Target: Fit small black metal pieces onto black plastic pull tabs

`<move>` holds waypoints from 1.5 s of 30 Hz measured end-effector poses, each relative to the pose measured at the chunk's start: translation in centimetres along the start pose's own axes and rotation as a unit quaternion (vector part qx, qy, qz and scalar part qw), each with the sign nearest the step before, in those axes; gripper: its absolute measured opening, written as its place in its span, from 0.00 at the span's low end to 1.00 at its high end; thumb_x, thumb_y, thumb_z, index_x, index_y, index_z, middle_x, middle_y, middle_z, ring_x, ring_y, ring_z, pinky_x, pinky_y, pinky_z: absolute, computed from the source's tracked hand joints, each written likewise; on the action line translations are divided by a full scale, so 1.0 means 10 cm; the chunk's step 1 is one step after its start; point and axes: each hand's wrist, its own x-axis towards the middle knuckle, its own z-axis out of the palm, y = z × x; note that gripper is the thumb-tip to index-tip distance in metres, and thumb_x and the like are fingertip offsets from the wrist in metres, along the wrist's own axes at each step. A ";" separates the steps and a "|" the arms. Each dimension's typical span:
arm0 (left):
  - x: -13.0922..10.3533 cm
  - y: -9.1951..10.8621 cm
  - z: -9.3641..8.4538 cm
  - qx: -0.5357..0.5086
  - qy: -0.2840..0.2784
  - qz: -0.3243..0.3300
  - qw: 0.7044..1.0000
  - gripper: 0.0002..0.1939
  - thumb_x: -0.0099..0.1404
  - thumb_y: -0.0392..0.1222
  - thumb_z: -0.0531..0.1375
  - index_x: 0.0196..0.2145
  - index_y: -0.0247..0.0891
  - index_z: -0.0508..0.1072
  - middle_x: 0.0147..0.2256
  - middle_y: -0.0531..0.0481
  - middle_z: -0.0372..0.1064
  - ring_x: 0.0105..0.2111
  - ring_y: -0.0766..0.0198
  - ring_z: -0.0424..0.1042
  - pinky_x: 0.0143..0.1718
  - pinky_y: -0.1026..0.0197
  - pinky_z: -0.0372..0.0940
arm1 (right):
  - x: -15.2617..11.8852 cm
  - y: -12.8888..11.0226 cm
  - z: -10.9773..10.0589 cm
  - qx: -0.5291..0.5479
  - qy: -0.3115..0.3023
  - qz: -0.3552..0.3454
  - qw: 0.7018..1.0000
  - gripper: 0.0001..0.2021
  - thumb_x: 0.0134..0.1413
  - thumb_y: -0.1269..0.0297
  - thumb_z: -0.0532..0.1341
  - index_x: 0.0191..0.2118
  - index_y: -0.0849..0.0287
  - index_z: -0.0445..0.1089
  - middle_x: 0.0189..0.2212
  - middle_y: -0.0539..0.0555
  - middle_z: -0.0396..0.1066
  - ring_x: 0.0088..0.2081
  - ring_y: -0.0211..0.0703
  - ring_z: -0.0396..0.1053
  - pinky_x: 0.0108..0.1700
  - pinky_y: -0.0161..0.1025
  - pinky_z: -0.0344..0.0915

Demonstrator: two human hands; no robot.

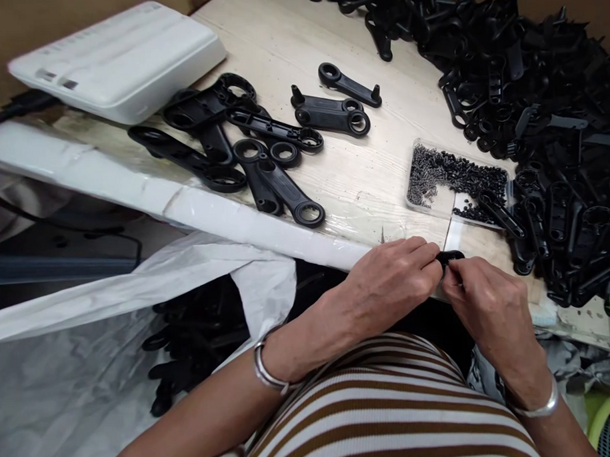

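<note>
A small stretch of a black plastic crank-shaped arm [451,255] shows between my two hands at the table's front edge. My left hand [394,279] is closed around it, hiding most of its length. My right hand [490,309] has thumb and finger pinched together against the exposed end; whatever tiny thing they grip is hidden. Just beyond the hands sits a clear plastic box [408,197] of small metal springs [425,167] and tiny black pieces [483,181]. One black arm [502,215] leans across its right front corner.
A big heap of black arms [494,75] covers the right and back right. Several more arms [277,166] lie at the left, by a white device [123,58] with a black cable. White padding [184,199] lines the table edge. Below hangs a white plastic bag [65,390].
</note>
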 end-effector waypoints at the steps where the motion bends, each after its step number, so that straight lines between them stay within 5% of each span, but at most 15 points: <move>1: 0.00 0.00 0.00 0.001 0.003 0.002 1.000 0.10 0.69 0.29 0.52 0.34 0.32 0.72 0.39 0.43 0.73 0.40 0.58 0.72 0.41 0.58 0.72 | 0.01 0.00 -0.02 0.004 -0.014 0.007 1.000 0.12 0.62 0.72 0.54 0.27 0.59 0.67 0.22 0.52 0.69 0.23 0.39 0.67 0.27 0.37 0.56; 10: 0.02 0.00 -0.02 -0.008 -0.005 -0.004 1.000 0.07 0.69 0.31 0.53 0.38 0.32 0.71 0.39 0.44 0.72 0.40 0.58 0.72 0.39 0.58 0.71 | 0.09 0.14 -0.16 0.174 -0.111 0.122 0.971 0.09 0.60 0.68 0.57 0.31 0.59 0.72 0.21 0.47 0.70 0.21 0.34 0.65 0.28 0.32 0.57; 26: 0.04 0.00 -0.04 -0.022 -0.002 0.008 1.000 0.06 0.66 0.30 0.57 0.31 0.33 0.71 0.37 0.44 0.71 0.39 0.57 0.71 0.38 0.57 0.71 | 0.23 0.06 -0.21 -0.049 -0.188 0.063 0.979 0.11 0.60 0.68 0.54 0.26 0.58 0.66 0.18 0.52 0.70 0.21 0.44 0.70 0.26 0.37 0.53; 30: 0.02 -0.01 -0.01 -0.022 0.008 0.019 1.000 0.08 0.67 0.29 0.56 0.31 0.32 0.72 0.38 0.43 0.73 0.40 0.57 0.72 0.42 0.57 0.71 | 0.31 -0.14 -0.27 -0.153 -0.234 0.035 0.959 0.10 0.56 0.77 0.53 0.27 0.59 0.66 0.18 0.54 0.70 0.20 0.46 0.70 0.24 0.39 0.49; 35: 0.01 -0.02 0.01 -0.040 0.011 0.020 0.999 0.10 0.68 0.29 0.54 0.33 0.30 0.74 0.37 0.42 0.72 0.40 0.60 0.72 0.44 0.58 0.71 | 0.39 -0.42 -0.28 -0.211 -0.263 0.086 0.938 0.14 0.51 0.86 0.50 0.30 0.63 0.68 0.22 0.59 0.72 0.22 0.44 0.71 0.22 0.37 0.46; 42: 0.07 -0.01 -0.08 -0.039 -0.073 -0.032 0.996 0.13 0.70 0.29 0.49 0.45 0.34 0.72 0.41 0.45 0.70 0.41 0.58 0.70 0.40 0.58 0.70 | 0.26 -0.02 -0.19 0.044 -0.201 0.134 0.969 0.11 0.60 0.71 0.54 0.28 0.60 0.69 0.21 0.53 0.72 0.23 0.40 0.68 0.28 0.37 0.53; 45: 0.08 0.00 -0.10 -0.032 -0.090 -0.044 0.994 0.15 0.70 0.29 0.49 0.48 0.37 0.71 0.41 0.46 0.68 0.40 0.59 0.68 0.37 0.60 0.69 | 0.20 0.14 -0.15 0.185 -0.187 0.185 0.947 0.12 0.59 0.68 0.55 0.26 0.58 0.71 0.19 0.48 0.72 0.22 0.36 0.66 0.29 0.34 0.55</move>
